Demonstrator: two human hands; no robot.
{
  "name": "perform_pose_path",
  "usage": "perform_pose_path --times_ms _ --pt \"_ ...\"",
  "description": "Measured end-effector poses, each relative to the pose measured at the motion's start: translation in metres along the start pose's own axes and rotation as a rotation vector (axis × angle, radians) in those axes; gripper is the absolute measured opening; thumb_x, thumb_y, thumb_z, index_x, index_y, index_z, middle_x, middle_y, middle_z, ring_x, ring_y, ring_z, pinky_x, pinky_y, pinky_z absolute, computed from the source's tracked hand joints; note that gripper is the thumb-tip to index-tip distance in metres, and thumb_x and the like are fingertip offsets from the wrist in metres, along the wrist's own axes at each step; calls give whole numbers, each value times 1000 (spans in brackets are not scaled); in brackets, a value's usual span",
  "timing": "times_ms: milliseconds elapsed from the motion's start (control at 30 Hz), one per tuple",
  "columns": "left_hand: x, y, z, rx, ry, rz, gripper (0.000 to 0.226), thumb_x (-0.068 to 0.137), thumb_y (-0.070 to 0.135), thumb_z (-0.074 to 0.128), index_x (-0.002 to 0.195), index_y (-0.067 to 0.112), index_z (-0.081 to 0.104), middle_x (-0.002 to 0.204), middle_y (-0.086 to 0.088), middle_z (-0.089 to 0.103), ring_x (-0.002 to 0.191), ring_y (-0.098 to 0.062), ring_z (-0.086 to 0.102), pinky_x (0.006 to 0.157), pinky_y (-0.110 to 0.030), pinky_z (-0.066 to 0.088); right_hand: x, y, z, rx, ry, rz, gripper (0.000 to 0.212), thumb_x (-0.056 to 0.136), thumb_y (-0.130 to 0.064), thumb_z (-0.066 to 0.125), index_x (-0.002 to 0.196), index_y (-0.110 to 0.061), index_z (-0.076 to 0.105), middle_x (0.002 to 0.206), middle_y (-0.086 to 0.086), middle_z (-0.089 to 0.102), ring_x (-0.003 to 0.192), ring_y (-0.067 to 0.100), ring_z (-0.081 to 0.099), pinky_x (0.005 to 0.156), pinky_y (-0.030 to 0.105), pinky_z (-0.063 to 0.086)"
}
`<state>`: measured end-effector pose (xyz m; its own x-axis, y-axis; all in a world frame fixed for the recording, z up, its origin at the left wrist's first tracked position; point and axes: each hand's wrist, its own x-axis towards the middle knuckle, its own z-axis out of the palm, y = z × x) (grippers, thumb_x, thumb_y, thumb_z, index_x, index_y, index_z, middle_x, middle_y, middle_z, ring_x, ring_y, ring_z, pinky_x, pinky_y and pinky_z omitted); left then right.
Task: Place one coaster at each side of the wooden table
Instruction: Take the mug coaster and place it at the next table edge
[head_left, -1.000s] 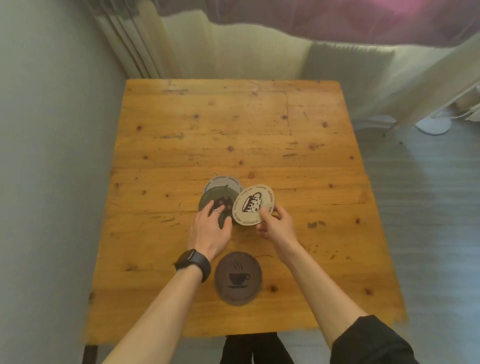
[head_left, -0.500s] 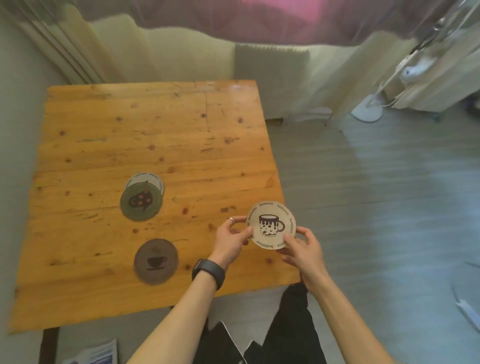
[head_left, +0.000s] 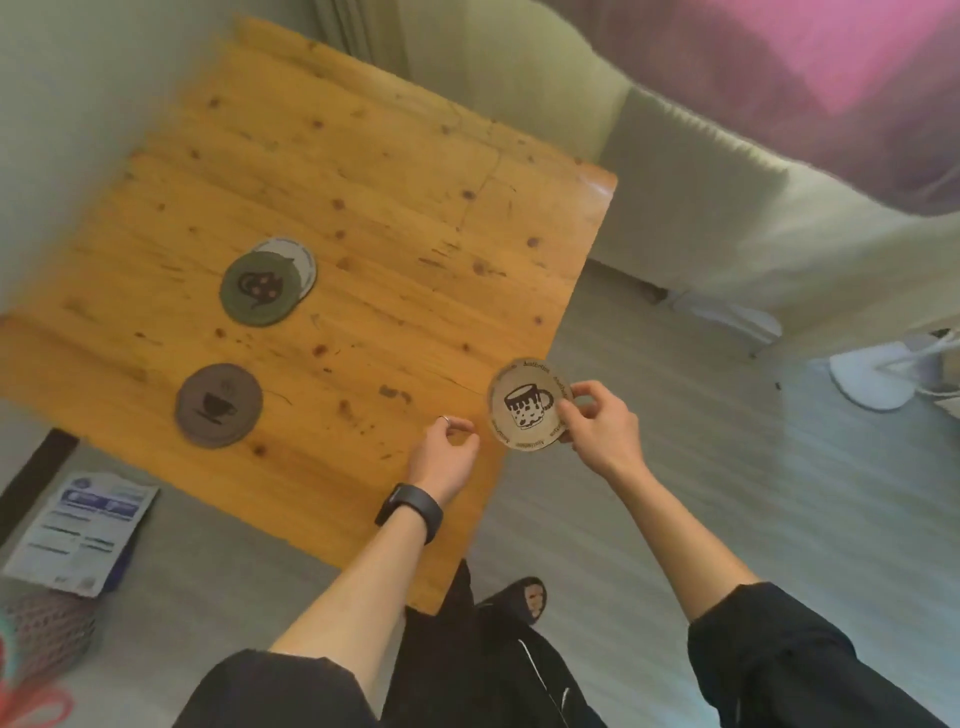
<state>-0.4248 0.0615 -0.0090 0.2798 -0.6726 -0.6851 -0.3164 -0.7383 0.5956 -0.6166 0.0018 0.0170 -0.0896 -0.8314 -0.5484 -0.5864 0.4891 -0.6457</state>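
Note:
My right hand (head_left: 597, 431) pinches a cream coaster with a spotted mug drawing (head_left: 527, 404), held at the right edge of the wooden table (head_left: 363, 218). My left hand (head_left: 447, 457), with a ring and a black watch, hovers just left of it over the table, fingers curled and holding nothing. A green coaster (head_left: 260, 288) lies on a pale grey coaster (head_left: 301, 257) near the table's middle. A brown coaster with a cup print (head_left: 218, 405) lies near the front edge.
A wall runs along the table's left side. Cream curtains and a padded panel (head_left: 701, 208) stand behind. A white fan base (head_left: 878, 379) sits on the grey floor at right. A printed packet (head_left: 83, 530) and a mesh basket lie on the floor at left.
My left hand has let go of the cream coaster; only my right hand holds it. The view has swung and tilted as I moved round to the table's right side.

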Motion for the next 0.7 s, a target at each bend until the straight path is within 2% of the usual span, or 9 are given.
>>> perform_pose_path --times_ms 100,200,367,467,567,633,700 --pt "27 3 4 180 128 40 29 93 35 56 122 29 56 142 -1 46 132 -28 39 107 -45 39 52 -24 2 -144 -94 -84 21 98 -36 58 115 -27 64 94 -1 77 84 21 74 74 38 58" --pt "59 7 9 298 242 41 45 93 37 55 136 25 49 158 -5 28 146 -29 20 116 -48 28 98 -49 14 -274 -224 -162 26 99 -36 58 122 -26 62 98 2 76 85 23 72 76 39 57" --pt "89 6 21 199 426 -39 35 95 31 49 128 24 55 159 -3 28 147 -26 20 115 -52 29 152 -73 40 -446 -402 -264 22 100 -38 57 120 -29 61 102 3 75 87 25 72 74 40 58" --pt "87 5 32 181 481 -50 30 94 32 52 123 29 57 161 0 24 149 -24 15 119 -53 19 164 -78 47 -543 -436 -302 25 100 -38 56 122 -28 61 102 0 70 88 26 70 73 41 58" --pt "86 8 43 177 494 -92 38 91 38 57 128 34 52 164 4 13 152 -21 6 120 -57 14 168 -81 48 -639 -371 -414 27 101 -36 54 124 -23 62 108 4 71 76 25 67 65 36 55" --pt "87 14 49 144 507 -123 47 88 44 61 133 39 48 165 5 7 152 -21 2 118 -59 11 173 -83 49 -675 -349 -465 29 101 -35 54 124 -21 63 114 7 73 82 27 67 68 32 49" --pt "90 22 54 128 515 -169 60 84 50 64 140 43 42 166 5 1 153 -22 -3 116 -63 9 180 -85 50 -709 -357 -491 30 101 -35 54 124 -19 64 116 8 73 94 31 68 74 33 49"
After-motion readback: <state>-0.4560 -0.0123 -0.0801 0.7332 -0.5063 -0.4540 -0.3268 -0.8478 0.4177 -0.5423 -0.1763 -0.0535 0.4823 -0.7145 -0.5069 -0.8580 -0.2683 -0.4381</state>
